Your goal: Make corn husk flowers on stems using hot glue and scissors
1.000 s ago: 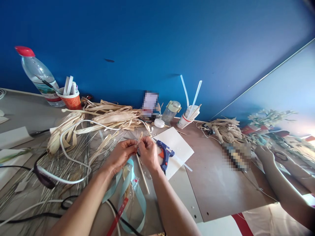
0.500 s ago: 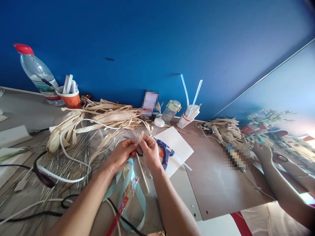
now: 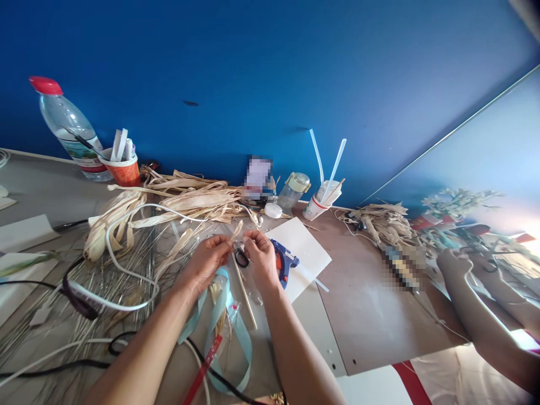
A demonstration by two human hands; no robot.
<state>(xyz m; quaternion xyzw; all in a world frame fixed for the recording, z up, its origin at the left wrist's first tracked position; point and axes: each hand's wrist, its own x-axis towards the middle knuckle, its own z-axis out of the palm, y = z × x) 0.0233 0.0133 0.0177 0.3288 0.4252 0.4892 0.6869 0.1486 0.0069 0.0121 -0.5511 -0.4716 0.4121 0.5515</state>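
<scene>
A small piece of dried husk (image 3: pixel 237 229) is pinched between the thumb and fingers of my left hand (image 3: pixel 210 260). Just to its right, my right hand (image 3: pixel 260 256) has its fingertips pressed together; what they hold, if anything, is too small to make out. A narrow gap parts the two hands. Black scissor handles (image 3: pixel 242 258) show between them. The blue glue gun (image 3: pixel 286 262) lies right beside my right hand, partly on a white sheet (image 3: pixel 306 247). Below the hands are a thin wooden stick (image 3: pixel 246 296) and a light blue ribbon (image 3: pixel 243 351).
Dried husks (image 3: pixel 198 199), thin wires and cables cover the left side. Along the wall stand a bottle (image 3: pixel 70 126), an orange cup (image 3: pixel 124 171), a jar (image 3: pixel 292 192) and a cup with glue sticks (image 3: pixel 315 207). At the far right another person's hands (image 3: pixel 455 264) work among flowers.
My hands have moved slightly apart, opening a gap where the scissor handles now show more. The husk piece has stayed with my left hand.
</scene>
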